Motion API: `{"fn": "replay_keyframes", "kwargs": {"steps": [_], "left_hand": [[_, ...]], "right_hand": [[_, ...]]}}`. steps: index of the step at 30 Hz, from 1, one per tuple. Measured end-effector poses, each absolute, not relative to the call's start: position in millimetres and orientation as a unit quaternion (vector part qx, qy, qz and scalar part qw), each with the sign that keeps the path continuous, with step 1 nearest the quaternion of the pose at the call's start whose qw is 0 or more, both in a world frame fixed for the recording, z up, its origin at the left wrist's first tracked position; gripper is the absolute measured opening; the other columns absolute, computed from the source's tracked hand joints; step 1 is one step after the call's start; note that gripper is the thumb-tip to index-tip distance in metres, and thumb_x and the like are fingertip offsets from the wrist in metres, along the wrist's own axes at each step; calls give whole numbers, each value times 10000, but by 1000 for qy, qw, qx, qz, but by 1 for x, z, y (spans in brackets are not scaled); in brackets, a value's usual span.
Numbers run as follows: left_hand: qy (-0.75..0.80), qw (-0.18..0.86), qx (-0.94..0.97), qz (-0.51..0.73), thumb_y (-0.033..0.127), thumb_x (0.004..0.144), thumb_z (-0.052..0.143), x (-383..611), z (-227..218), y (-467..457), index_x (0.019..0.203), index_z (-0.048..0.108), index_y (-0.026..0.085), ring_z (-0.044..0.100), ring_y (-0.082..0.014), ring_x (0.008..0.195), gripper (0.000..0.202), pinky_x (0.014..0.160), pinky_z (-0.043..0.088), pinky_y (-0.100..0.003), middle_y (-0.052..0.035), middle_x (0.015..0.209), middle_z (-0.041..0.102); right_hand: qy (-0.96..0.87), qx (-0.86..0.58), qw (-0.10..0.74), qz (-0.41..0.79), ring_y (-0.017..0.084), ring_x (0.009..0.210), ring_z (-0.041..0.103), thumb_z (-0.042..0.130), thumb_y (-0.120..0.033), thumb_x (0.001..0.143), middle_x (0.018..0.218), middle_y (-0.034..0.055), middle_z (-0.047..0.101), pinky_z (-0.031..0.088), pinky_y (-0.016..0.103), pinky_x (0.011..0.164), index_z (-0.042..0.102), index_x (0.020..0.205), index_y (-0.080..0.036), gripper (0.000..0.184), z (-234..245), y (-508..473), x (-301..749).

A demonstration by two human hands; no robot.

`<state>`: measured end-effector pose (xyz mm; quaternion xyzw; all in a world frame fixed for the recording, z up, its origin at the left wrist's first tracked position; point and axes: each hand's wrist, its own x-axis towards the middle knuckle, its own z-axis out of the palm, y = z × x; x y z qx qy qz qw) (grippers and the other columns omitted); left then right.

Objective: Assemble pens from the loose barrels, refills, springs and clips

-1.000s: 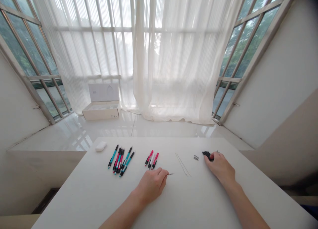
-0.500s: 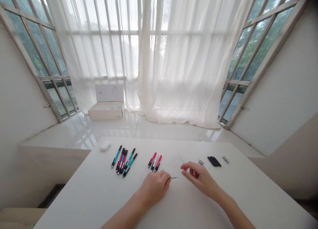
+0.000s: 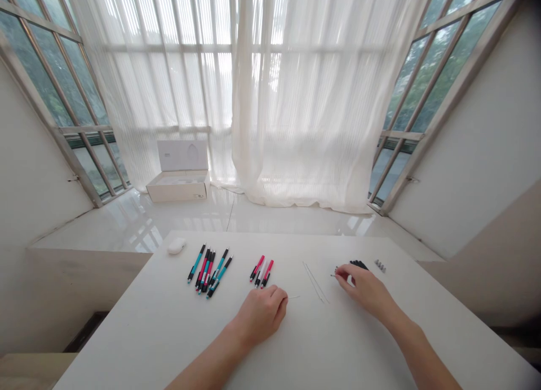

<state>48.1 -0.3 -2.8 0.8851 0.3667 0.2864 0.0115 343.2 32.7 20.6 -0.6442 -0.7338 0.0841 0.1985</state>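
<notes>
My left hand [image 3: 262, 309] is closed, resting on the table with a thin white pen refill [image 3: 293, 297] pinched in its fingers, the end pointing right. My right hand [image 3: 363, 288] is at the right, thumb and forefinger pinched on a small metal spring [image 3: 333, 275], mostly hidden by the fingertips. Between the hands two more thin refills [image 3: 313, 281] lie slanted on the white table. Behind my right hand is a group of black pen barrels [image 3: 359, 264], partly covered. Small grey pen tips [image 3: 380, 265] lie in a row beyond it.
Pink and white upper pen barrels [image 3: 262, 271] with black clips lie beyond my left hand. Several teal and pink pens [image 3: 210, 270] are grouped further left, near a white rounded case [image 3: 176, 245]. An open white box [image 3: 177, 188] stands on the ledge by the curtain.
My right hand has moved right to the springs and closed on one. The refills it partly covered now show fully. The dark banding at the end of my left hand's refill no longer shows.
</notes>
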Motion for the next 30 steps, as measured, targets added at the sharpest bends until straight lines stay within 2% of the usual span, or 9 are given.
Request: {"fn": "replay_keyframes", "kwargs": {"steps": [3,8,13,15,17,21,23,26,30], "left_hand": [[364,20,885,291,169,933,373,48,-3,0,831,523,198,540,-131,568,184,508,386,-230,-9,723,585],[344,30,888,303,127,912,388,48,-4,2,918,530,188,586,-153,702,155,596,444,-245,-31,801,599],[328,30,893,308,133,936,372,47,-4,2,962,523,188,593,-156,732,163,623,458,-251,-34,829,607],[328,29,892,308,142,947,365,47,-4,2,985,518,193,594,-151,717,166,616,455,-246,-29,832,610],[327,29,893,309,149,955,357,47,-4,1,1005,514,198,592,-144,690,171,601,448,-238,-22,828,614],[335,33,889,311,180,970,338,47,-3,0,1033,507,201,581,-139,629,181,555,428,-231,-14,805,617],[337,38,888,310,199,975,328,47,-2,-1,1032,506,199,582,-142,619,187,541,422,-233,-15,795,619],[333,51,890,308,218,979,312,46,-2,-2,991,510,197,587,-149,613,199,533,417,-234,-17,766,620],[334,95,877,334,231,974,321,45,-3,-3,1066,491,206,611,-148,641,195,549,422,-226,-27,810,644]], "right_hand": [[-710,-677,175,82,180,666,585,475,-325,807,800,23,683,393,278,574,648,785,-242,193,12,36,354],[-688,-705,162,61,184,688,603,473,-310,798,780,32,678,368,261,552,657,769,-229,203,5,38,352],[-682,-692,228,69,179,642,563,469,-379,834,768,49,664,390,286,575,656,792,-213,254,12,38,346],[-703,-646,267,131,167,619,537,476,-434,846,761,53,661,417,298,605,663,825,-205,297,19,34,337],[-725,-582,277,245,156,627,531,520,-459,833,784,51,663,428,283,597,669,896,-202,303,26,28,322],[-710,-456,271,463,130,671,536,652,-407,768,878,42,662,425,236,566,656,1007,-202,315,30,10,279],[-682,-440,310,495,111,620,506,666,-398,764,766,18,639,421,232,559,669,942,-188,276,26,4,259],[-643,-433,373,510,89,520,441,673,-418,760,550,-37,525,384,224,511,673,831,-172,256,17,1,240],[-595,-436,423,527,68,448,374,687,-470,736,496,-44,497,296,207,428,668,799,-165,312,13,6,239]]}}
